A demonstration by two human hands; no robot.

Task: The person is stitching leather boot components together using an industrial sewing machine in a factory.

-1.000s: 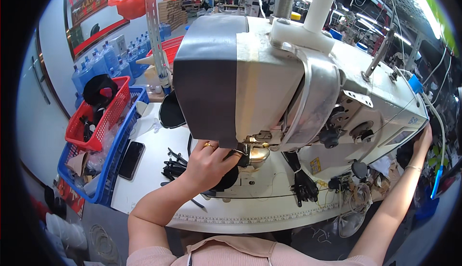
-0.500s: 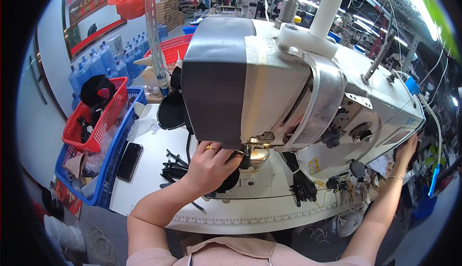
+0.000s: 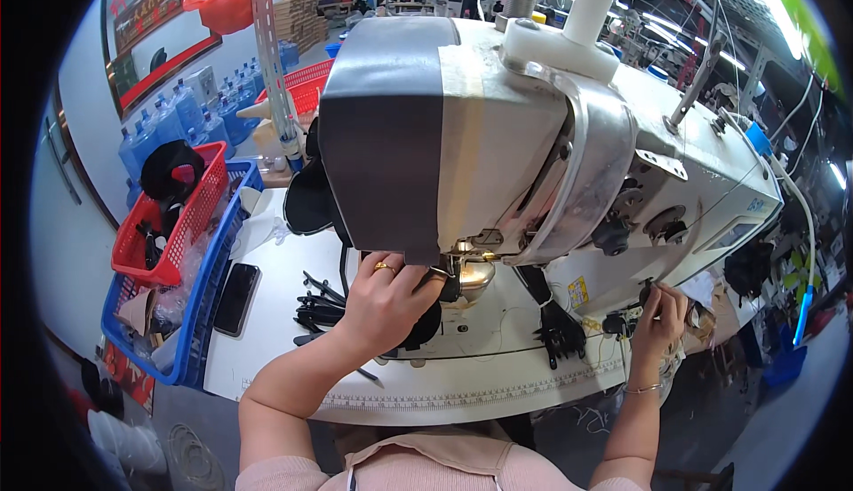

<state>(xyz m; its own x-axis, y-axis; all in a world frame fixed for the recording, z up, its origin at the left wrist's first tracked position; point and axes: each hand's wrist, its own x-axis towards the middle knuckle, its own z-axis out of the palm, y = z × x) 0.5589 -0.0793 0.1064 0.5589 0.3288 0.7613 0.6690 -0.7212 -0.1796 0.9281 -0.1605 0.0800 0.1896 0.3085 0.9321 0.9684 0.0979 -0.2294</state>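
A large white and grey sewing machine (image 3: pixel 506 144) stands in front of me. My left hand (image 3: pixel 389 300), with a gold ring, is closed beside the needle area, its fingertips partly hidden under the machine head. The fingers hold a curved black piece (image 3: pixel 425 327), which shows below and behind them. Close to it is a shiny metal part (image 3: pixel 475 279) under the head. My right hand (image 3: pixel 659 318), wearing a bracelet, has its fingers closed on a small black knob (image 3: pixel 648 291) low on the machine's right side.
Thin black strips (image 3: pixel 320 309) lie left of my left hand, and a tied black bundle (image 3: pixel 558 331) lies right of the needle. A phone (image 3: pixel 236 299) rests near a blue basket (image 3: pixel 191 335) carrying a red basket (image 3: pixel 160 264). A ruler strip (image 3: pixel 444 399) runs along the table's front edge.
My right hand has come left and toward me from the machine's far right end to the black knob. My left hand stays at the needle area. The view has shifted slightly.
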